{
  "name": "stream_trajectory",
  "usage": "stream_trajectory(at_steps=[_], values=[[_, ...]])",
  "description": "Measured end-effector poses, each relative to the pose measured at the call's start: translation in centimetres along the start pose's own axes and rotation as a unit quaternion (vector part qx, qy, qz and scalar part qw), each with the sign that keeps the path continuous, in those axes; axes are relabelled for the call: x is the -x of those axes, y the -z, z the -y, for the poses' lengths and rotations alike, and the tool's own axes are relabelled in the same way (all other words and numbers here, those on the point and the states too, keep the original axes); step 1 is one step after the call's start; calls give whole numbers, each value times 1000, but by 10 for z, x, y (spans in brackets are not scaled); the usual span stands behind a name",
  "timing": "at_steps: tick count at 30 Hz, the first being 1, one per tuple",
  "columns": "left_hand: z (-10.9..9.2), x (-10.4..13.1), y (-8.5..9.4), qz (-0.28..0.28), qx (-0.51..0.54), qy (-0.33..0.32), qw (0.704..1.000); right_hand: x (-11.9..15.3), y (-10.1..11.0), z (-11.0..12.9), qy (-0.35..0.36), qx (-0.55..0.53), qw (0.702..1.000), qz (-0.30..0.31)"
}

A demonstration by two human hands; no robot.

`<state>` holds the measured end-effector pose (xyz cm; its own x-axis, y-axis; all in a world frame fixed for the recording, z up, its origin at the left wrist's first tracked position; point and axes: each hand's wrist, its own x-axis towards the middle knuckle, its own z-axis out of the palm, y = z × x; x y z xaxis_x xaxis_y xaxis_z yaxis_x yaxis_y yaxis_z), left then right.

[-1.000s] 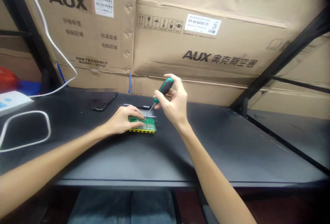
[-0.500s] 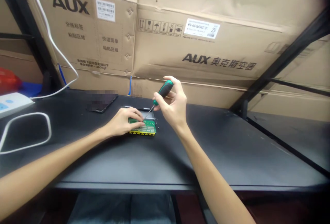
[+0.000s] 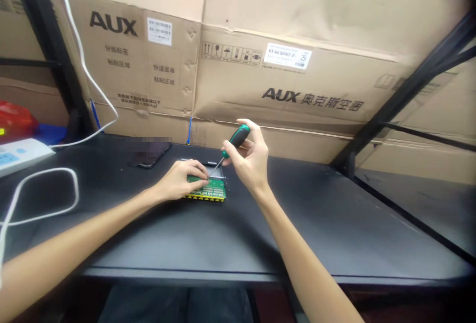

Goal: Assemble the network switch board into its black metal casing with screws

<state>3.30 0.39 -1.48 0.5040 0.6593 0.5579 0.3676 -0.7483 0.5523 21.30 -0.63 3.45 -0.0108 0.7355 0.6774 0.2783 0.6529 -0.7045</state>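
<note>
A green circuit board (image 3: pixel 213 188) with a row of yellow ports along its near edge lies on the black table. Over its left part rests my left hand (image 3: pixel 181 179), thumb and fingers pinched around the point where a tool meets the board. Whatever sits between those fingertips is too small to make out. My right hand (image 3: pixel 253 160) grips a screwdriver (image 3: pixel 239 136) by its green and black handle, tilted, with the thin shaft running down left to the board. Behind the board is a grey metal case part (image 3: pixel 216 170), partly covered by my hands.
A dark phone-like slab (image 3: pixel 158 153) lies left of the board. Further left are a white power strip (image 3: pixel 28 152), its white cable (image 3: pixel 76 189) and a red object (image 3: pixel 17 120). Large cardboard boxes (image 3: pixel 297 78) and black frame bars (image 3: pixel 412 80) stand behind the table (image 3: pixel 186 243).
The whole view has shifted slightly, so things appear a little lower. Both hands keep the same hold, and the screwdriver tip stays at the board by my left fingertips.
</note>
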Motion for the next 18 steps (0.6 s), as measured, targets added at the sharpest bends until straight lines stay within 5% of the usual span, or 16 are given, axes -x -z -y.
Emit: stream_trajectory(at_steps=[18], values=[[6,0,-2,12,-35,0,999,2,-4,-3,1,-9,1000,-1]])
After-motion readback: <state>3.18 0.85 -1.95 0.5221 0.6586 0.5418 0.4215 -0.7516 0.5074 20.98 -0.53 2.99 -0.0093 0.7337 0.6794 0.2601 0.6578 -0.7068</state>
